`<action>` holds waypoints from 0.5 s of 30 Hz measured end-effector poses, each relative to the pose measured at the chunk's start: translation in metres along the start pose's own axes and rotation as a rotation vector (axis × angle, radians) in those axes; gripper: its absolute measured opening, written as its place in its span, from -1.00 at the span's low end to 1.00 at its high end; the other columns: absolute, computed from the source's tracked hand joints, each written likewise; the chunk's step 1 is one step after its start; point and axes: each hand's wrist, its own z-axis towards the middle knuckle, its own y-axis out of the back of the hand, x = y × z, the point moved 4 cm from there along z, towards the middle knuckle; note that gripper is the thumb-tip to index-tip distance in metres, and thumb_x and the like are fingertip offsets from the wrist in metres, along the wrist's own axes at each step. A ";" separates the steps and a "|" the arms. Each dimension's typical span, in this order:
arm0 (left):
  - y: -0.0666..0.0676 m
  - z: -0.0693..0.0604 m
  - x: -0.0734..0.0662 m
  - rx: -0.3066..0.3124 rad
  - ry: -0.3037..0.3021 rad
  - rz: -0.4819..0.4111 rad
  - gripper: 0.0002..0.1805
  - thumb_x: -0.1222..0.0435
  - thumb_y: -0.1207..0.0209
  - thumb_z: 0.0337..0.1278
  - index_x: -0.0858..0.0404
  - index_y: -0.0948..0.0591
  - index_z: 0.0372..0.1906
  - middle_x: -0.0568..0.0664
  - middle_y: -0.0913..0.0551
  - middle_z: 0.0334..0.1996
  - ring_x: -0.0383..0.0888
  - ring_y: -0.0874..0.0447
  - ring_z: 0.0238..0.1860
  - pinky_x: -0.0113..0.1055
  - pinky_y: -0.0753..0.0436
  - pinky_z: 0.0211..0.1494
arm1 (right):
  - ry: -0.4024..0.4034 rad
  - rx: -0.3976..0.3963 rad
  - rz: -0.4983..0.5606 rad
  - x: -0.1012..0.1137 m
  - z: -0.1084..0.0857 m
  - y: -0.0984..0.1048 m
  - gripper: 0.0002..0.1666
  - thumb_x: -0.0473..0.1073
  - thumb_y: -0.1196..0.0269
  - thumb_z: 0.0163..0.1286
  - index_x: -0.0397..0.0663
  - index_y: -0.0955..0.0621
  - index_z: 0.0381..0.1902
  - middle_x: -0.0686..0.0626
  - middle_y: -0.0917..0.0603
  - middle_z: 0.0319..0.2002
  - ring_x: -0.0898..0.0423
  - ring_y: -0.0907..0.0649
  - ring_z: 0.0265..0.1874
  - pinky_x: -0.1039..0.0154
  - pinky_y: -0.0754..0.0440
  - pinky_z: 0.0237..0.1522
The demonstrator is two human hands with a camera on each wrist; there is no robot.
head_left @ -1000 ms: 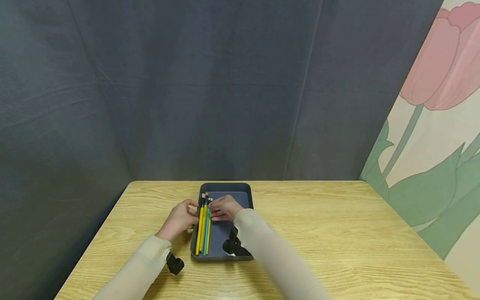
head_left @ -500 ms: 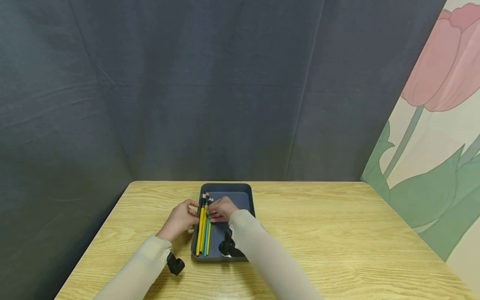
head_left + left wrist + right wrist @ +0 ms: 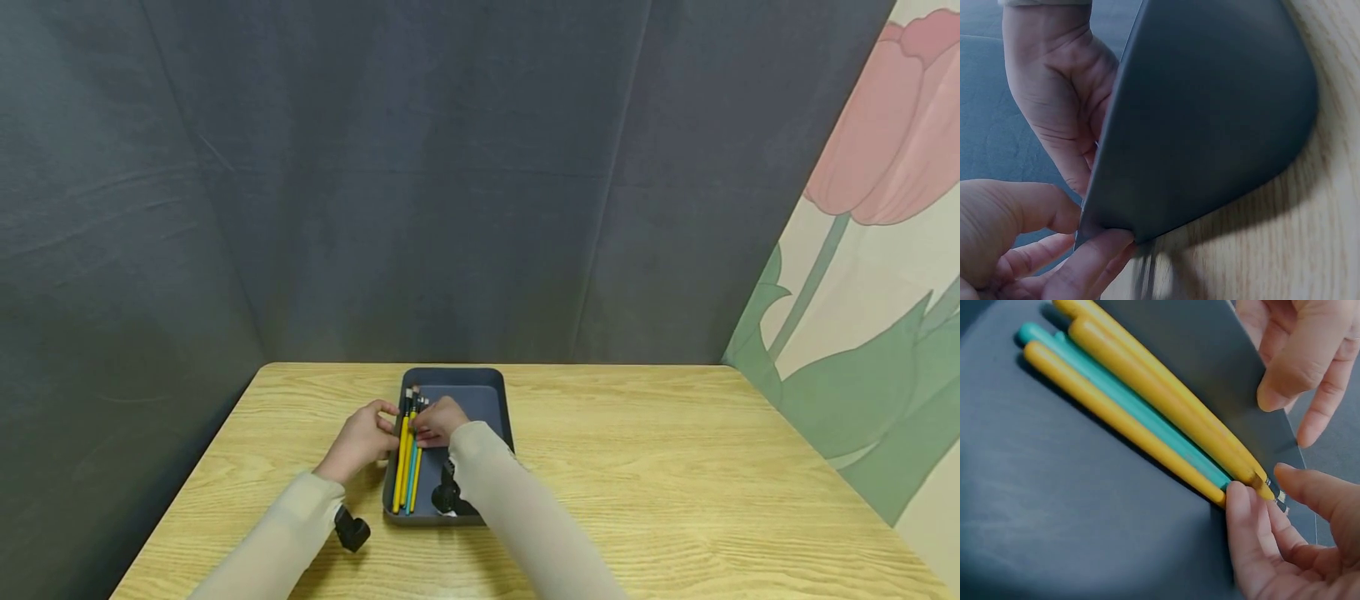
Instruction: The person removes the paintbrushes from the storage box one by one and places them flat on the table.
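A dark grey tray [image 3: 453, 372] lies lengthwise on the table. Several paintbrushes lie side by side along its left wall, bristles toward the far end. Their handles are yellow [image 3: 1166, 403] and teal [image 3: 1129, 405]. My left hand [image 3: 360, 440] grips the tray's left wall, thumb at the rim and fingertips [image 3: 1107, 244] against the outer side. Inside the tray, my right hand [image 3: 441, 420] holds the brushes near their dark ferrules. Its fingers [image 3: 1241, 512] lie on one side of them and the thumb [image 3: 1300, 484] on the other. That hand partly hides the bristles.
The wooden table [image 3: 637, 467] spreads out to the right of the tray. Behind it hangs a dark grey curtain [image 3: 450, 183]. A wall with a painted tulip [image 3: 870, 158] stands at the right. Each wrist carries a small black camera [image 3: 351, 529].
My right hand has shifted slightly left and nearer, sliding across the brushes toward the tray's left wall. The left hand keeps its place on the tray.
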 end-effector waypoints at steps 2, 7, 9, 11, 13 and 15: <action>0.000 -0.001 0.000 0.001 -0.007 0.004 -0.46 0.58 -0.22 -0.12 0.39 -0.47 0.10 0.21 -0.56 -0.25 -0.07 -0.60 -0.41 -0.26 -0.67 -0.41 | 0.003 -0.009 -0.004 0.000 0.000 -0.001 -0.92 -0.43 -0.27 0.21 -0.38 -0.65 -0.33 -0.02 -0.53 -0.58 0.17 -0.53 -0.67 0.20 -0.73 -0.30; 0.000 -0.001 -0.001 -0.003 -0.015 -0.003 -0.46 0.58 -0.22 -0.13 0.41 -0.47 0.10 0.20 -0.55 -0.27 -0.07 -0.60 -0.43 -0.25 -0.67 -0.42 | -0.005 -0.034 -0.035 -0.001 0.004 -0.002 -0.93 -0.43 -0.31 0.17 -0.38 -0.67 -0.36 -0.01 -0.54 -0.62 0.19 -0.52 -0.70 0.26 -0.72 -0.42; -0.001 -0.001 0.000 -0.003 -0.013 -0.010 -0.47 0.58 -0.22 -0.13 0.40 -0.47 0.09 0.19 -0.56 -0.28 -0.07 -0.60 -0.42 -0.25 -0.67 -0.40 | -0.013 -0.046 -0.057 -0.001 0.008 -0.003 -0.96 -0.42 -0.34 0.15 -0.34 -0.68 -0.41 -0.01 -0.54 -0.64 0.19 -0.53 -0.71 0.30 -0.70 -0.48; -0.001 -0.001 -0.001 -0.001 -0.014 -0.014 -0.47 0.58 -0.22 -0.13 0.39 -0.48 0.09 0.19 -0.56 -0.28 -0.07 -0.60 -0.42 -0.24 -0.68 -0.39 | -0.017 -0.060 -0.076 -0.002 0.012 -0.004 -0.96 -0.41 -0.36 0.13 -0.31 -0.67 -0.45 -0.01 -0.54 -0.65 0.19 -0.54 -0.72 0.32 -0.68 -0.54; -0.002 -0.001 -0.001 0.001 -0.014 -0.014 -0.48 0.58 -0.22 -0.12 0.39 -0.48 0.09 0.20 -0.57 -0.28 -0.07 -0.60 -0.41 -0.24 -0.68 -0.38 | -0.028 -0.074 -0.098 -0.003 0.017 -0.005 -0.93 -0.40 -0.38 0.11 -0.27 -0.66 -0.49 -0.02 -0.54 -0.66 0.19 -0.55 -0.74 0.34 -0.66 -0.58; -0.002 -0.002 -0.001 0.003 -0.015 -0.016 -0.48 0.59 -0.21 -0.12 0.39 -0.48 0.08 0.19 -0.57 -0.28 -0.07 -0.60 -0.41 -0.24 -0.68 -0.38 | -0.034 -0.086 -0.119 -0.004 0.019 -0.005 -0.90 -0.40 -0.39 0.10 -0.25 -0.64 -0.52 -0.02 -0.53 -0.69 0.18 -0.55 -0.76 0.34 -0.66 -0.60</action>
